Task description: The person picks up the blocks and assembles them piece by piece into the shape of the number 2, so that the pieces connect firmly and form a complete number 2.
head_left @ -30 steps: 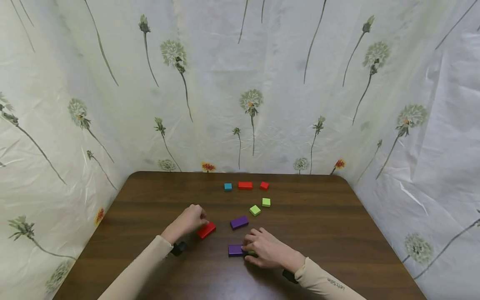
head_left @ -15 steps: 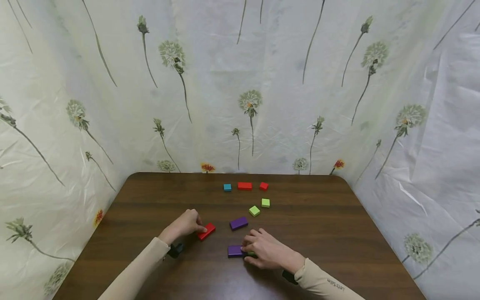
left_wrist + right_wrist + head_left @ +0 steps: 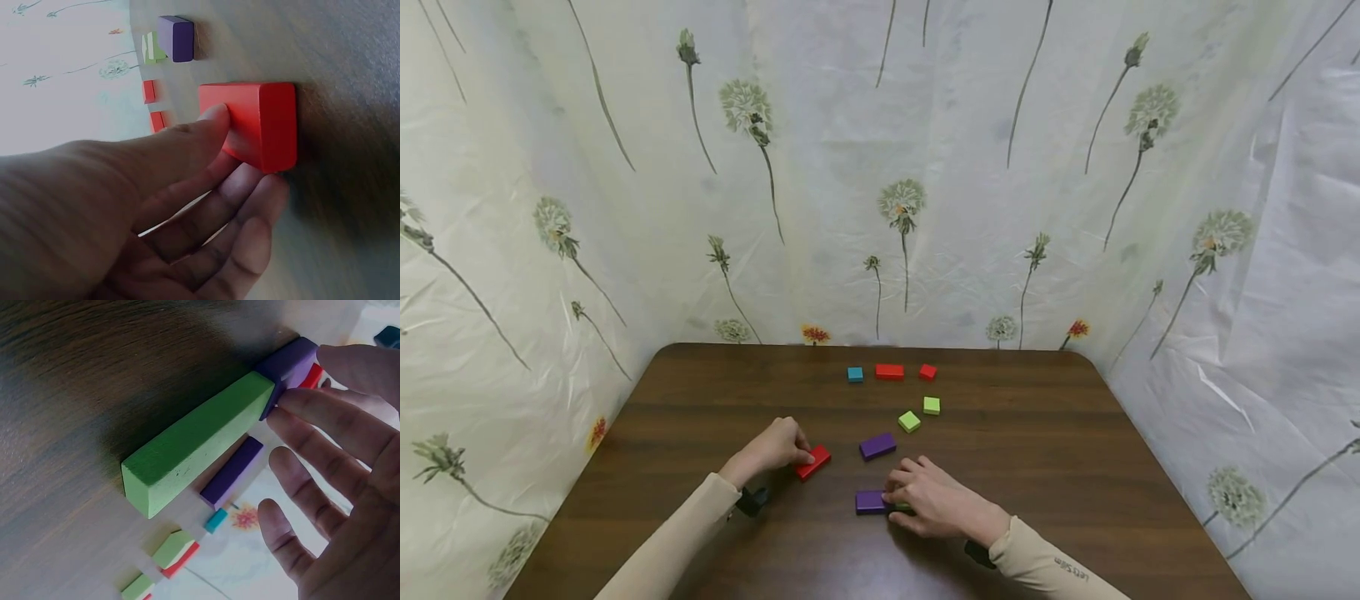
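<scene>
My left hand [image 3: 772,446] holds a red rectangular block [image 3: 820,461] that lies slanted on the table. In the left wrist view the thumb lies on the block's broad face, and curled fingers reach its lower side. My right hand [image 3: 934,502] pinches a purple block [image 3: 868,502] between thumb and index finger, its other fingers spread loosely. A long green block [image 3: 194,444] stands end to end against that purple block in the right wrist view; the hand mostly hides it from the head camera. Behind them a second purple block [image 3: 877,447] lies slightly turned.
Two small light-green blocks [image 3: 909,421] lie beyond the purple ones. Along the far side of the brown wooden table [image 3: 1037,467] are a blue block [image 3: 855,375], a longer red block [image 3: 890,372] and a small red block [image 3: 928,372]. A flower-patterned curtain [image 3: 827,192] surrounds the table.
My left hand has lowered slightly toward me, and its thumb has come down onto the red block. The right hand and the other blocks stay where they were.
</scene>
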Available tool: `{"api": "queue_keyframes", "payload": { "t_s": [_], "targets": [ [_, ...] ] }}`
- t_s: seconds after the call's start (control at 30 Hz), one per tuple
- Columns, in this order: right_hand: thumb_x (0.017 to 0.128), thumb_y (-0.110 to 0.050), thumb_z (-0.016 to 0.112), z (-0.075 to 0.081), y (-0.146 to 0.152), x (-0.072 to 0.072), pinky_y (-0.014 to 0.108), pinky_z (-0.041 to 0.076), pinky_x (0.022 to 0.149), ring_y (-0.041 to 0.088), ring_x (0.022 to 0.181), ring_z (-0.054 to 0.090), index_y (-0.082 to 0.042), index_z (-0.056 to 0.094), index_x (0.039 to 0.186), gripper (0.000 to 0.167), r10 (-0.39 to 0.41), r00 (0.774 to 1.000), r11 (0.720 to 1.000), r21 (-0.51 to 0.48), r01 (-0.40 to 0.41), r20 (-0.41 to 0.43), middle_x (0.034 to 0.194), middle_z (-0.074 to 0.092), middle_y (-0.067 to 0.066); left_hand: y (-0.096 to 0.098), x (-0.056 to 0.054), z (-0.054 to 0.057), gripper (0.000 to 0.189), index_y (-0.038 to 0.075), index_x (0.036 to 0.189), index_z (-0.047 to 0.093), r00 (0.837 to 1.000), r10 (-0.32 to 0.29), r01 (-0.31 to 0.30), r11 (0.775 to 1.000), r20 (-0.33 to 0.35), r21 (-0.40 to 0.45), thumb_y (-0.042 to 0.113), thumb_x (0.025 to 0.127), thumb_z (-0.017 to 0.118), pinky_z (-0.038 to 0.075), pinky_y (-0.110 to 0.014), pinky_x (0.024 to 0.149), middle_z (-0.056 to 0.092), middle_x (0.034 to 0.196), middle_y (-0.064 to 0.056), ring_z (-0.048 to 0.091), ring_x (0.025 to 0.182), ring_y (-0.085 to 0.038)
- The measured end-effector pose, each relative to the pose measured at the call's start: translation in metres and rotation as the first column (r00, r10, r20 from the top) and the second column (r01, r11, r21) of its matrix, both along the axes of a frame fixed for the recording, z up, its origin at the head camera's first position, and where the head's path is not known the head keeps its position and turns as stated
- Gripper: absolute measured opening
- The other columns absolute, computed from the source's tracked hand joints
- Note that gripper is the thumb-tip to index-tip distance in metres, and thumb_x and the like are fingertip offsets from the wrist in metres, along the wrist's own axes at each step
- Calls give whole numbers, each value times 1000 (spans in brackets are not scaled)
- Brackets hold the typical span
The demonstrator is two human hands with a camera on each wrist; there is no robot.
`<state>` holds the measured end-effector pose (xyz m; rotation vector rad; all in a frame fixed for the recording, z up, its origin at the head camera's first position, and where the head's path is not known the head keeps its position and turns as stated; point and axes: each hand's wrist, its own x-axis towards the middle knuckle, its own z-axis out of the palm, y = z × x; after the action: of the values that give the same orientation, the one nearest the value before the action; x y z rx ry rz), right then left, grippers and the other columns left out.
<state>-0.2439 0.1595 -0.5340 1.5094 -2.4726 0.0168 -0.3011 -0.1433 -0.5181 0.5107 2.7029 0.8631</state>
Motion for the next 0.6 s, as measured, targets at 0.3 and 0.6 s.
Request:
{"api": "queue_keyframes", "payload": {
  "t_s": [0.3, 0.6],
  "targets": [
    [86, -39, 68, 2, 1, 1, 28, 36, 73, 13, 94, 54, -23, 76, 102, 24, -5, 1000, 1000, 9, 5, 4, 101, 65, -9, 4, 1, -1, 9, 4, 83, 77, 1000, -22, 22, 1000, -21, 8, 12, 81, 76, 42, -24, 53, 71, 73, -3, 51, 59, -9],
    [86, -39, 68, 3, 0, 1, 27, 36, 73, 13, 94, 54, -24, 76, 103, 24, -6, 1000, 1000, 15, 6, 2, 101, 64, -9, 9, 1, -3, 8, 6, 85, 77, 999, -38, 39, 999, -16, 23, 14, 82, 75, 43, -23, 54, 71, 74, -1, 52, 58, -8]
  ]
}}
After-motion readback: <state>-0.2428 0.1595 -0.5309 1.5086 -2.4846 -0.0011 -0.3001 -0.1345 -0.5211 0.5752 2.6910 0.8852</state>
